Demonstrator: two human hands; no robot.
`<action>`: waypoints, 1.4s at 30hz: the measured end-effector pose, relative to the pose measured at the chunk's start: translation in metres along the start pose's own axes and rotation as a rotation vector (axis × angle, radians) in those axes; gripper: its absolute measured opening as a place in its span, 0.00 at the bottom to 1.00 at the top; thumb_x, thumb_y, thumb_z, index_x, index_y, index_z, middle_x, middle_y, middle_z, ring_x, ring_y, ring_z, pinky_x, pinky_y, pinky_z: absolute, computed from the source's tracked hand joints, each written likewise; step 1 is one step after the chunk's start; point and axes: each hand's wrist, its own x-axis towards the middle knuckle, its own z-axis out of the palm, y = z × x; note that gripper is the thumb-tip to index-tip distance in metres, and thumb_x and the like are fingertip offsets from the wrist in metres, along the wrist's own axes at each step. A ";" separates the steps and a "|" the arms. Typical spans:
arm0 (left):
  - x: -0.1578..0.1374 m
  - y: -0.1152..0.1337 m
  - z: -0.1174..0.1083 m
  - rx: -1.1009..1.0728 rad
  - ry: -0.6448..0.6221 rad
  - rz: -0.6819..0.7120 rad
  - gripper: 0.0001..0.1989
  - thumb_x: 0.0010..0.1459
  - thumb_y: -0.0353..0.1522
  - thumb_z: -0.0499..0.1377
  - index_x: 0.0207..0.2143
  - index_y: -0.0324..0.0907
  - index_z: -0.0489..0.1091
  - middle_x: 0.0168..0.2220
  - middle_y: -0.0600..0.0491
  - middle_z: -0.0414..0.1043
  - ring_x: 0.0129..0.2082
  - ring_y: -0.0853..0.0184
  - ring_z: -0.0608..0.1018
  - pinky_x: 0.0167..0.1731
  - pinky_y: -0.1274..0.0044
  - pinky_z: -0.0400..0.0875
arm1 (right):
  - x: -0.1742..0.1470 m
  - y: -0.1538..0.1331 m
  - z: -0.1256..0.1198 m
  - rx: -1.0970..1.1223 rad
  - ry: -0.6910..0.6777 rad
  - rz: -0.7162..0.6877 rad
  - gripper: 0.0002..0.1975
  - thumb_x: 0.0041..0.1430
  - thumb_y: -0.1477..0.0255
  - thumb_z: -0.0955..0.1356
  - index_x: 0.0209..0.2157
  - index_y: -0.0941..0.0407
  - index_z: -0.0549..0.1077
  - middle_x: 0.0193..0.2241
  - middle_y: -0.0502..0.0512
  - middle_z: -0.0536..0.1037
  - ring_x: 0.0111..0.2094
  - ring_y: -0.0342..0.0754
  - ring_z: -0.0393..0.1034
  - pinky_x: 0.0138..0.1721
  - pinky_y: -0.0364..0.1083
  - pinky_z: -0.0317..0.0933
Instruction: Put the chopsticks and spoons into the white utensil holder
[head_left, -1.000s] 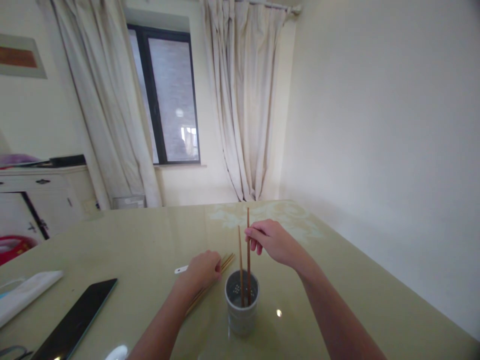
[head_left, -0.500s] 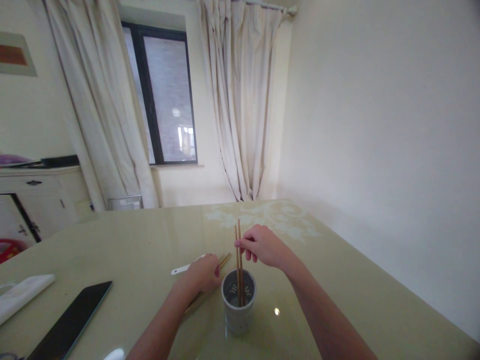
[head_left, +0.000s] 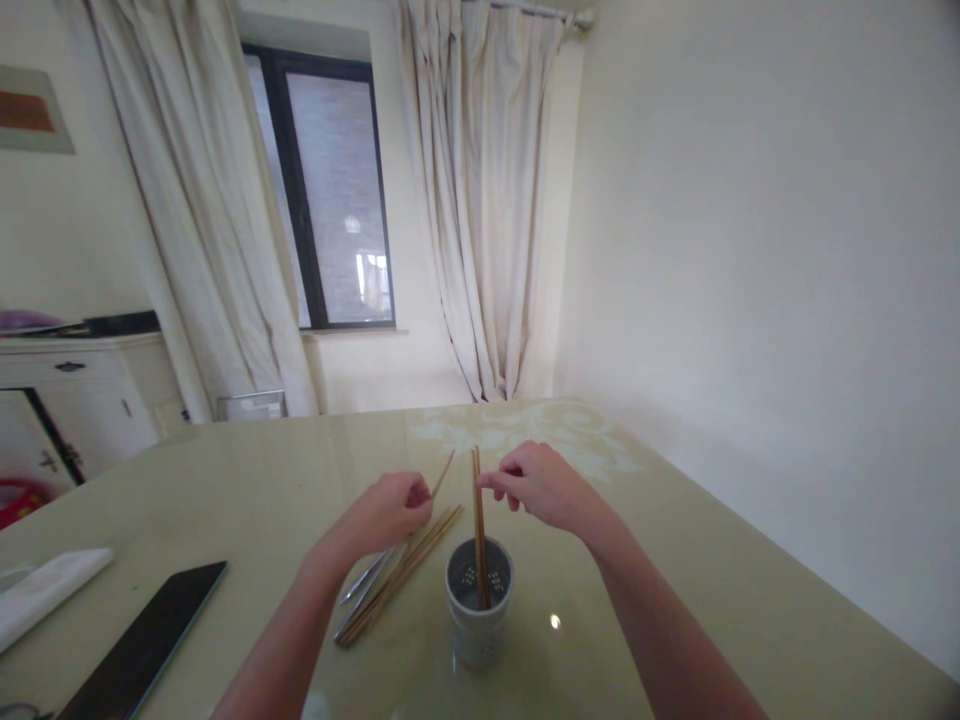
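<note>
A grey cup-shaped holder (head_left: pixel 480 640) with a perforated bottom stands near the table's front. Wooden chopsticks (head_left: pixel 479 530) rise upright out of it, their lower ends inside. My right hand (head_left: pixel 541 485) pinches them near the top, thumb and forefinger closed. To the left, my left hand (head_left: pixel 401 512) is closed on a single chopstick (head_left: pixel 444 472), whose tip points up and right. Just below that hand, a loose bundle of chopsticks (head_left: pixel 405 577) lies slantwise on the table. Shiny metal utensils (head_left: pixel 365 585) lie along its left side, partly under my wrist.
The glossy table (head_left: pixel 660 560) carries a dark flat tablet-like slab (head_left: pixel 146 635) at the left and a white flat object (head_left: pixel 56 590) beyond it. A wall (head_left: pixel 765 250) runs along the right side. Behind are curtains (head_left: pixel 487 200) and a window (head_left: pixel 341 190).
My left hand has risen off the bundle with a chopstick, uncovering the bundle and metal utensils. The white handle is no longer visible. My right hand stays at the upright chopsticks, which stand closer together.
</note>
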 end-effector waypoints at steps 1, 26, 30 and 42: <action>-0.003 0.005 -0.009 -0.103 0.038 0.034 0.09 0.59 0.37 0.59 0.32 0.41 0.73 0.29 0.52 0.80 0.29 0.65 0.79 0.30 0.77 0.67 | -0.002 -0.003 -0.004 0.018 0.055 -0.033 0.21 0.66 0.62 0.71 0.22 0.57 0.80 0.18 0.52 0.78 0.19 0.44 0.69 0.25 0.43 0.57; 0.004 0.001 0.005 0.144 0.016 0.023 0.09 0.63 0.33 0.57 0.34 0.43 0.78 0.37 0.49 0.83 0.39 0.61 0.81 0.40 0.74 0.68 | -0.011 -0.011 -0.027 0.342 0.304 -0.194 0.13 0.70 0.66 0.66 0.31 0.56 0.74 0.26 0.49 0.78 0.25 0.43 0.73 0.27 0.42 0.61; 0.008 -0.017 0.025 0.284 -0.104 -0.073 0.08 0.57 0.28 0.59 0.33 0.43 0.79 0.40 0.48 0.83 0.43 0.60 0.81 0.41 0.75 0.67 | -0.009 -0.008 -0.023 0.223 0.231 -0.152 0.14 0.69 0.67 0.68 0.28 0.56 0.75 0.25 0.49 0.79 0.23 0.43 0.73 0.30 0.42 0.63; 0.014 -0.033 0.055 0.331 -0.183 -0.134 0.08 0.50 0.30 0.65 0.35 0.43 0.80 0.38 0.48 0.82 0.40 0.58 0.81 0.36 0.74 0.67 | -0.002 -0.007 0.006 0.033 -0.012 0.001 0.15 0.66 0.71 0.70 0.25 0.57 0.78 0.24 0.52 0.83 0.20 0.42 0.74 0.26 0.40 0.62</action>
